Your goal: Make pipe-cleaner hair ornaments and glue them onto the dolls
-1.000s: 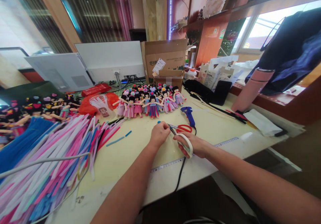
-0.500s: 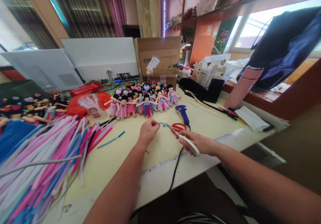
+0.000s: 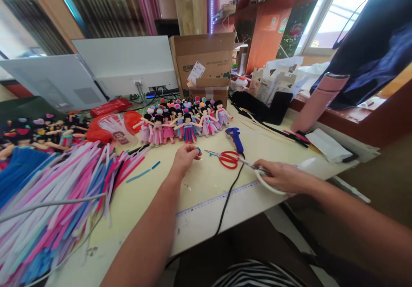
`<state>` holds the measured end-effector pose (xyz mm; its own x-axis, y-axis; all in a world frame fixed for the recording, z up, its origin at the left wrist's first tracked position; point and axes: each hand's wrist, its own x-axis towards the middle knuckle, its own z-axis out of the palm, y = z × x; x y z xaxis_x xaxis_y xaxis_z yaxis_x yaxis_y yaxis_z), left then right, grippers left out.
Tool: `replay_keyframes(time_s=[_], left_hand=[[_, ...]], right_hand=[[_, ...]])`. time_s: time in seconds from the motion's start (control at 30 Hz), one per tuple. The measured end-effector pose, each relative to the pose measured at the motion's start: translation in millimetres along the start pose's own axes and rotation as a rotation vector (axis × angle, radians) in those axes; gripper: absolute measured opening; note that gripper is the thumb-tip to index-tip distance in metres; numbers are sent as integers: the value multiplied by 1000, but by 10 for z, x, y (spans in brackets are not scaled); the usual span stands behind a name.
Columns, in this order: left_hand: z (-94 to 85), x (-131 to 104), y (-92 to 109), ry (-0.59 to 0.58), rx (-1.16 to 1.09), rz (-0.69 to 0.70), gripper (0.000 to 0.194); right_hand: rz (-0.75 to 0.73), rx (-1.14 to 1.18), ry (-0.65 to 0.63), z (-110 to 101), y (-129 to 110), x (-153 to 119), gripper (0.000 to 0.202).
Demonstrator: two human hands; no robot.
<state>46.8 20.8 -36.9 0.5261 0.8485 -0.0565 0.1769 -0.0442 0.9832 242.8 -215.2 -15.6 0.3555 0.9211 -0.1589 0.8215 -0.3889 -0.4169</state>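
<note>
My left hand [image 3: 186, 158] is closed in a pinch over the middle of the table, holding a small blue piece of pipe cleaner [image 3: 198, 150]. Farther right, my right hand [image 3: 277, 174] grips a scissors-like tool with white handles [image 3: 268, 185]; its metal tip points left, close to the loops of red-handled scissors [image 3: 228, 159] lying on the table. A tiny blue scrap [image 3: 210, 154] is by their blades. Left of my left hand lie a longer blue pipe cleaner piece [image 3: 138, 176] and a short blue one [image 3: 156, 164].
Several small dolls [image 3: 188, 126] stand behind my hands. A blue glue gun [image 3: 235, 139] sits near the scissors, its black cord crossing a ruler strip [image 3: 209, 202]. Many pipe cleaners [image 3: 64, 201] cover the left side. A cardboard box [image 3: 206, 57] and a pink bottle [image 3: 320, 102] stand farther back.
My right hand has drawn the white-handled tool rightward, away from my left hand. My left hand keeps its pinch and has shifted slightly left. The view has tilted a little downward.
</note>
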Motion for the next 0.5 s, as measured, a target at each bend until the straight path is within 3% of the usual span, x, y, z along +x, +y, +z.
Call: replay_keyframes(time_s=[0.17, 0.3, 0.4, 0.43, 0.5], left_hand=[[-50, 21, 8, -41, -121, -89, 13], [-70, 26, 0, -75, -242, -141, 18], [-67, 23, -9, -107, -309, -146, 20], [-64, 20, -10, -114, -321, -146, 20], [-54, 10, -11, -125, -329, -141, 21]], right_hand=[[379, -295, 168, -197, 519, 16, 37], [293, -421, 157, -252, 818, 77, 21], [220, -418, 186, -214, 657, 194, 22], [159, -360, 218, -195, 512, 248, 25], [5, -229, 163, -153, 119, 376, 27]])
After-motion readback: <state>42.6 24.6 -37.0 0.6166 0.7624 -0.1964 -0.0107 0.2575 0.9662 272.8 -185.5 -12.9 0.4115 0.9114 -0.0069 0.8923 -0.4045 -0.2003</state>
